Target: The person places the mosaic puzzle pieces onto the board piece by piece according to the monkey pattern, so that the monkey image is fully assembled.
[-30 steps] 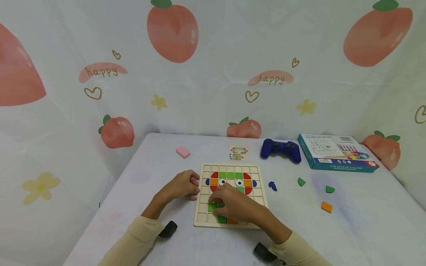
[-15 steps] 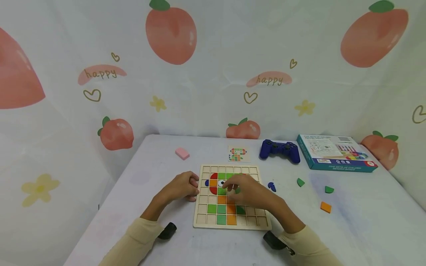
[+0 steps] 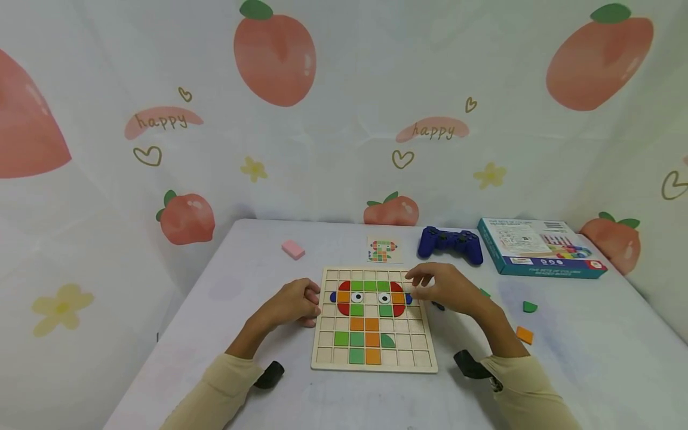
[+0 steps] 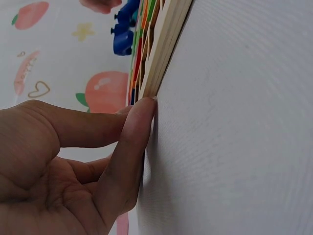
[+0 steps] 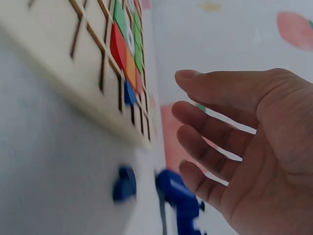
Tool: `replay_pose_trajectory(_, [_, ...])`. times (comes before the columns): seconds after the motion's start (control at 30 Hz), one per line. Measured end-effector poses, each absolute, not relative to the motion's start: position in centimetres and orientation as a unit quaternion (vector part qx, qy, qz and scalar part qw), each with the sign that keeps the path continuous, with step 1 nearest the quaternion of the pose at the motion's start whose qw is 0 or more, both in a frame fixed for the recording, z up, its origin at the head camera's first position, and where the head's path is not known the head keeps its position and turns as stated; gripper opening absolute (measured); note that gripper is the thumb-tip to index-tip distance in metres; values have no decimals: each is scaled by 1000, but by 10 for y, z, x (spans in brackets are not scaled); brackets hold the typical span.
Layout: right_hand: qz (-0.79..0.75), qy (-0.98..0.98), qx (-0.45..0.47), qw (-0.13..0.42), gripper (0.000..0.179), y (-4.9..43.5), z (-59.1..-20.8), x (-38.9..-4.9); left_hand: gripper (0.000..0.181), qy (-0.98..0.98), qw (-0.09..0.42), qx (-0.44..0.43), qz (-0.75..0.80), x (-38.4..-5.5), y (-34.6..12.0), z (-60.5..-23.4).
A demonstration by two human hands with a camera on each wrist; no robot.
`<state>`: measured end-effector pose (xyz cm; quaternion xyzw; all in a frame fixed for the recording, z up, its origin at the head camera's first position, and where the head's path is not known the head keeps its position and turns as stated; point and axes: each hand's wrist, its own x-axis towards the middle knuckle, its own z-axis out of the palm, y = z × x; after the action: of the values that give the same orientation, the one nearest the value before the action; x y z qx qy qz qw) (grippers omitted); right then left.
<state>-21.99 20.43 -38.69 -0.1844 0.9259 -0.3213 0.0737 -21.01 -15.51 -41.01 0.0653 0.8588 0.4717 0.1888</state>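
Note:
A pale wooden grid board [image 3: 407, 358] lies on the table with red, orange, green and blue pieces set in its squares, two of them printed with eyes. My left hand [image 3: 297, 301] holds the board's left edge; in the left wrist view the thumb and a finger meet at its rim. Over the board's right edge, my right hand [image 3: 446, 288] hovers with loosely bent fingers. The right wrist view shows nothing between them. Loose blue pieces [image 5: 125, 185] lie on the table just under that hand, partly hidden by it in the head view.
A pattern card [image 3: 384, 249] lies behind the board, beside a blue game controller [image 3: 450, 243]. Farther right is a flat teal box [image 3: 543, 248]. A green piece [image 3: 530, 306] and an orange square [image 3: 524, 335] lie to the right; a pink block [image 3: 293, 249] is back left.
My right hand has moved from the board's lower middle up and right to its right edge, uncovering the pieces beneath, including a green quarter-round one. The left hand stays at the left edge.

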Motion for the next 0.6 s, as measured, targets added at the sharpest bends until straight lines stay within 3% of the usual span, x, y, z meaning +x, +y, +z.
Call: replay_pose_trajectory(0.6, [-325, 934, -102, 103, 40, 277, -390, -226, 44, 860, 183, 64, 473, -208, -154, -409])
